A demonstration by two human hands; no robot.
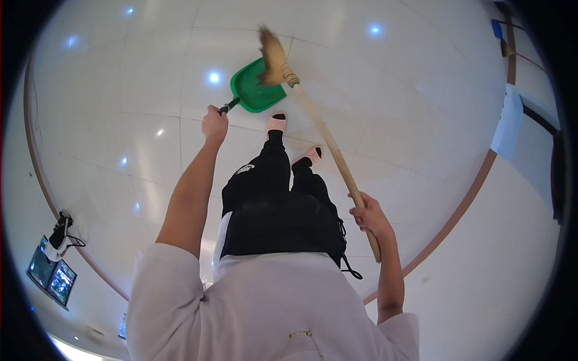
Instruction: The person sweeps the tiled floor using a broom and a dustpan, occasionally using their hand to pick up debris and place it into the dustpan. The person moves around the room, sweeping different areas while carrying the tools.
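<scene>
I look down from the head camera and I see the left hand (215, 123) clenched around the dark handle of a green dustpan (257, 91). The arm is stretched forward, and the dustpan is at the floor (150, 72) of pale glossy tiles, just in front of the feet. The right hand (368, 215) grasps the wooden stick of a straw broom (333, 151) near its upper end, the fingers closed around it. The stick runs slanted from this hand, past the right leg, down to the bristles, and the bristles are over the open mouth of the dustpan; I cannot tell whether they touch it. Both feet wear pink slippers (277, 123), the left one just beside the near edge of the dustpan, the right one a little behind, near the stick. The person wears black trousers and a light shirt. A brown border strip (457, 210) curves along the right side of the floor. Beyond the left edge of the floor a black shoe (59, 231) lies, well apart from the hands. At the far right corner of the floor there is a small blue object (497, 28), too small to name.
</scene>
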